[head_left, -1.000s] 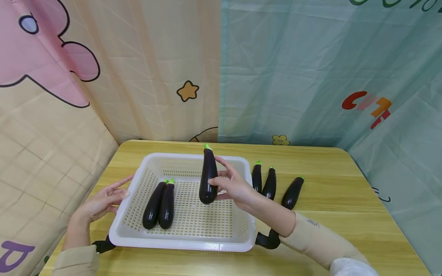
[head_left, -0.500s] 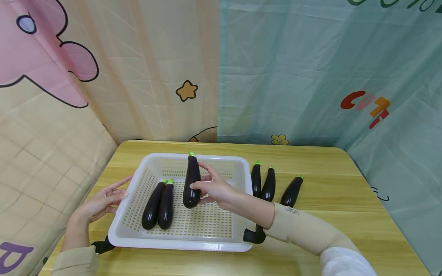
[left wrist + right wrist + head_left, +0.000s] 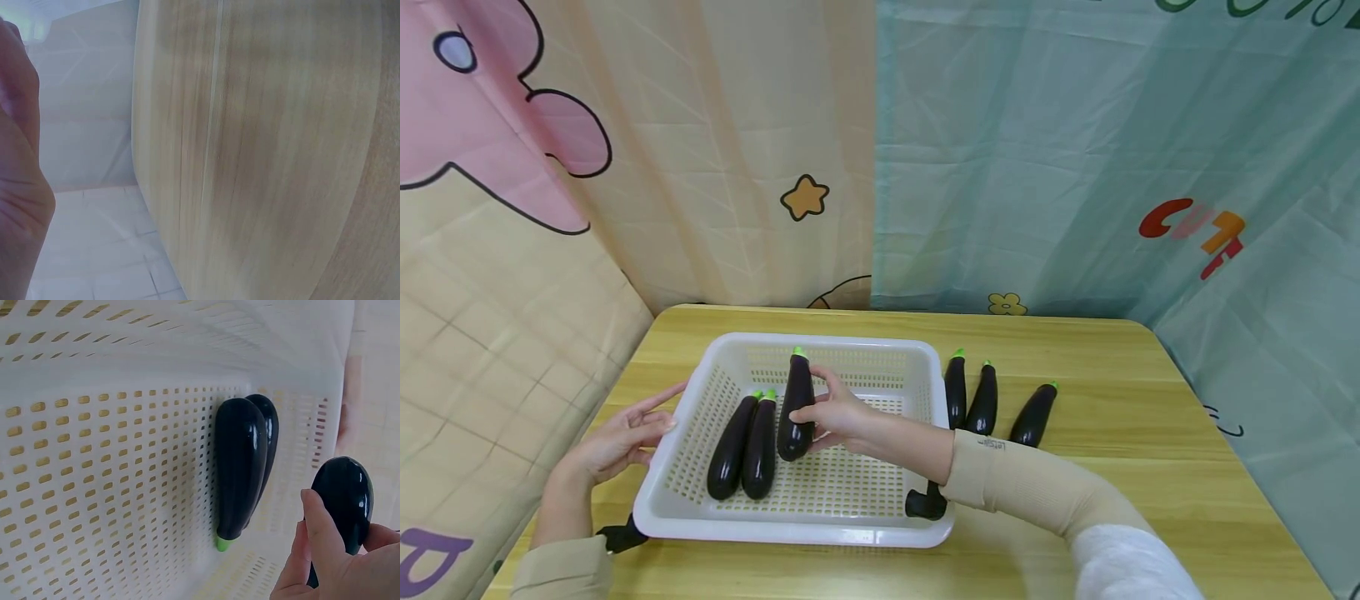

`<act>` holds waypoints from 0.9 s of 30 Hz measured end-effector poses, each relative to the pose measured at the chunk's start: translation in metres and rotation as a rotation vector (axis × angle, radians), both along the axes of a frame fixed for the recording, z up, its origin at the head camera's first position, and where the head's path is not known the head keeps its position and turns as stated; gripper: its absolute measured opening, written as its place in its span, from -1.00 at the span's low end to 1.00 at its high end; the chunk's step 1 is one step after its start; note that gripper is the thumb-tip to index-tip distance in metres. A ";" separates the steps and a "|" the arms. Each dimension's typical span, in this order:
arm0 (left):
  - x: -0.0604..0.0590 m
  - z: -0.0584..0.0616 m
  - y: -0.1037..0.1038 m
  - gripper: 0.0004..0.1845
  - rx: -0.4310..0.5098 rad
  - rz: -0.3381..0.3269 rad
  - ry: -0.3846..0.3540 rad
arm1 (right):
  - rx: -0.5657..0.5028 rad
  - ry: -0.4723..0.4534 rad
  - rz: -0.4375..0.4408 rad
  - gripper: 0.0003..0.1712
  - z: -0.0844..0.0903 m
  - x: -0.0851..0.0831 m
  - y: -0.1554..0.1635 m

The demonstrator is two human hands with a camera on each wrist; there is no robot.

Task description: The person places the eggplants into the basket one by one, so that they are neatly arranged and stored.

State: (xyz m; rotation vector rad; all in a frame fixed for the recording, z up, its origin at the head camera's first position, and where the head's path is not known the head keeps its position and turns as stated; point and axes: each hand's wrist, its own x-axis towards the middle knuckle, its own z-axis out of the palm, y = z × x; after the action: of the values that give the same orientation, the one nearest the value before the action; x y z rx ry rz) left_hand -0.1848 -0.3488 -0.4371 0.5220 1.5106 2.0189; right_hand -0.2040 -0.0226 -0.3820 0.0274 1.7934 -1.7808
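In the head view a dark purple eggplant (image 3: 796, 408) with a green stem is held in my right hand (image 3: 838, 414), thumb on one side and fingers on the other. It hangs tilted inside the white plastic basket (image 3: 805, 536), above its floor. The right wrist view shows the held eggplant (image 3: 342, 497) blunt end up, with the hand below it. Two more eggplants (image 3: 730, 450) lie side by side at the basket's left. My left hand (image 3: 621, 437) touches the basket's left rim, index finger extended; only part of that hand (image 3: 19, 169) shows in the left wrist view.
Several eggplants lie right of the basket, including one pair (image 3: 982, 400) near its wall and a single one (image 3: 1034, 415) farther right. The wooden table (image 3: 1135, 433) ends against a printed curtain (image 3: 1000, 167). Black wrist straps show at both wrists.
My right hand has carried the eggplant leftward and lower across the basket, closer to the two lying there. The left hand and basket have stayed in place.
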 end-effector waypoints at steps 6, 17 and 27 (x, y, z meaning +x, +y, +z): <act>-0.001 0.001 0.000 -0.38 0.013 -0.008 -0.003 | 0.032 -0.040 0.012 -0.16 -0.012 -0.003 -0.008; -0.001 0.001 -0.002 -0.36 0.003 -0.007 0.003 | 0.059 -0.101 -0.010 -0.12 -0.032 -0.006 -0.024; -0.002 0.002 -0.001 -0.36 0.005 -0.011 -0.003 | -0.006 -0.195 -0.084 -0.12 -0.047 -0.005 -0.035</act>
State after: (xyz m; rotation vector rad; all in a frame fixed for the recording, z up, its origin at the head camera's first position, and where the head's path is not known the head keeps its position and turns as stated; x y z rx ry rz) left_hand -0.1863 -0.3500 -0.4348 0.5284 1.4979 2.0151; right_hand -0.2093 -0.0574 -0.4285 0.2682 1.6692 -1.7754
